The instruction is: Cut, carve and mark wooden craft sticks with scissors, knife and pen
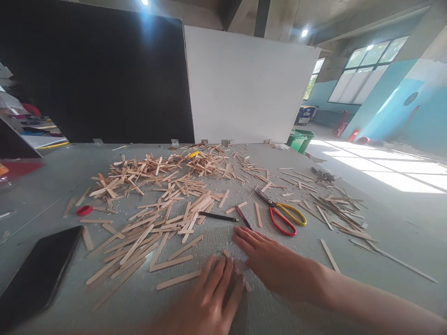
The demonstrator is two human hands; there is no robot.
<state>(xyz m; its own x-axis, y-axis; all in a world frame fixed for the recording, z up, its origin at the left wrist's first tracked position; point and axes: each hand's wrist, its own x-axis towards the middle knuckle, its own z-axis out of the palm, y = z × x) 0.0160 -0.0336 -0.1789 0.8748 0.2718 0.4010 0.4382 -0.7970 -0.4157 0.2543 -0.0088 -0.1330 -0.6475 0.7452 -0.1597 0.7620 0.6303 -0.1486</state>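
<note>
My left hand (213, 298) lies low over the grey table (279, 298), fingers spread, beside a short wooden stick piece (247, 285) that shows partly between my hands. Just right of it, my right hand (265, 256) rests with its fingers stretched out, close to a red and black pen-like tool (243, 217). A black pencil (218, 216) lies past my fingertips, on the edge of the heap of wooden sticks (202, 203). Scissors with one red and one yellow handle (282, 232) lie open beyond my right wrist.
At the left is a dark flat slab (38, 270), with a red ring (84, 211) behind it. Thin wood strips (345, 214) lie at the right. Black (122, 74) and white (247, 83) panels stand along the table's back edge. Green bins (298, 140) stand beyond.
</note>
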